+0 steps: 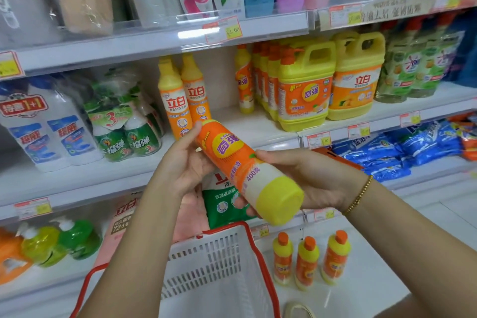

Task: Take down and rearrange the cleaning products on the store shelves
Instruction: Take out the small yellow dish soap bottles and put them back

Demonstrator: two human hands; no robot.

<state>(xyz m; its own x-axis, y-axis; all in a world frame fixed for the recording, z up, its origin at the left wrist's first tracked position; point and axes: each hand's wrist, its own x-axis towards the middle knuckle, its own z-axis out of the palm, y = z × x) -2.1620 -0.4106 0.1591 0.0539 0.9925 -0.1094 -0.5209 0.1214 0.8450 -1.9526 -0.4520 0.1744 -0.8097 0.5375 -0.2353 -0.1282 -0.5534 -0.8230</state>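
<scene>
An orange and yellow dish-soap bottle [245, 170] lies tilted in front of the shelves, its yellow base toward me and its top pointing up-left. My left hand [185, 162] grips its upper part, thumb along the neck end. My right hand [312, 180] wraps the lower body from the right, fingers curled under it. Two similar orange bottles [184, 100] stand on the middle shelf just behind. Three small ones [308, 258] stand on the bottom shelf at the right.
A white shopping basket with red rim [247, 245] hangs below my arms. Yellow jugs [304, 90] fill the middle shelf at right, white and green bottles [77, 126] at left. Blue bags [402, 152] lie on the lower right shelf. A green pouch [222, 204] sits behind the bottle.
</scene>
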